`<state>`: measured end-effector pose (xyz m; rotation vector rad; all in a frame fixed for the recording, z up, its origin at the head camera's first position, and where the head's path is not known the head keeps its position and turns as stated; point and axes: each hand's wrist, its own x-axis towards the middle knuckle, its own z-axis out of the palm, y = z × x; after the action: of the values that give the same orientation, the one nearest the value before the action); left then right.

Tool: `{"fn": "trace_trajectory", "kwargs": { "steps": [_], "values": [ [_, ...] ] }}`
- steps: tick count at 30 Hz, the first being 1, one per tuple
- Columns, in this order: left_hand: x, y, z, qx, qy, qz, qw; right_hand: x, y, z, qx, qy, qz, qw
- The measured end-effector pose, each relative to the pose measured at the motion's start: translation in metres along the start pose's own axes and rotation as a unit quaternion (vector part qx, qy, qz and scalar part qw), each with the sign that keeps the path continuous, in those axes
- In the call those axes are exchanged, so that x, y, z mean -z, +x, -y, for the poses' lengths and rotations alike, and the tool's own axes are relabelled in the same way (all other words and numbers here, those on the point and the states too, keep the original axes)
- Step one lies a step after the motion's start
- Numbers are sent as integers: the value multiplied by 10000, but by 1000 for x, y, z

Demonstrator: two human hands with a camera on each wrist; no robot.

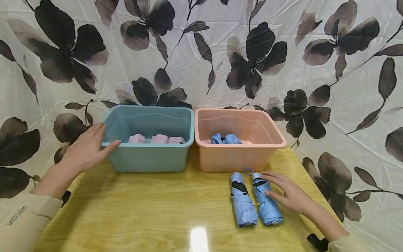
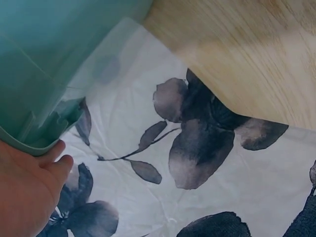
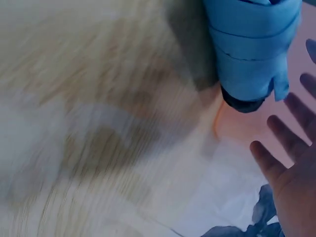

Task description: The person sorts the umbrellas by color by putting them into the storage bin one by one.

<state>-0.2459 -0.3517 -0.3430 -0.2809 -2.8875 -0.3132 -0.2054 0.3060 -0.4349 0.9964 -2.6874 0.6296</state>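
Note:
Two folded blue umbrellas lie side by side on the table before the peach bin (image 1: 233, 159): a left umbrella (image 1: 244, 206) and a right umbrella (image 1: 267, 203). My right hand (image 1: 289, 192) is at the right umbrella's side, fingers extended over its edge in the head view. In the right wrist view the fingers (image 3: 289, 140) are spread beside a blue umbrella (image 3: 254, 54), not wrapped round it; contact is unclear. At the left end of the teal bin (image 1: 151, 159), my left hand (image 1: 83, 148) touches the rim with fairly straight fingers; some fingers are hidden in the left wrist view.
Three pale pink rolled bundles (image 1: 160, 139) show inside the teal bin. Two blue folded bundles (image 1: 233, 139) lie in the peach bin. Both bins stand together at the back of the wooden table (image 1: 141, 210), against a floral cloth (image 1: 207, 70).

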Motion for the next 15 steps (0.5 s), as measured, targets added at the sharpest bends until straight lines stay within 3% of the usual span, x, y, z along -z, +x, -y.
{"fn": "trace_trajectory", "kwargs": {
  "steps": [4, 8, 12, 15],
  "values": [
    [-1, -2, 0, -19, 49, 23, 10000, 1, -6, 2, 633, -505, 191, 9965],
    [0, -2, -1, -11, 65, 58, 10000, 2, -7, 5, 1153, -654, 419, 9903],
    [2, 0, -2, 15, 41, 103, 9999, 6, -8, 10, 1279, -621, 811, 9865],
    [1, 0, -2, 28, 39, 130, 9999, 11, -9, 12, 1150, -409, 1303, 9839]
  ]
}}
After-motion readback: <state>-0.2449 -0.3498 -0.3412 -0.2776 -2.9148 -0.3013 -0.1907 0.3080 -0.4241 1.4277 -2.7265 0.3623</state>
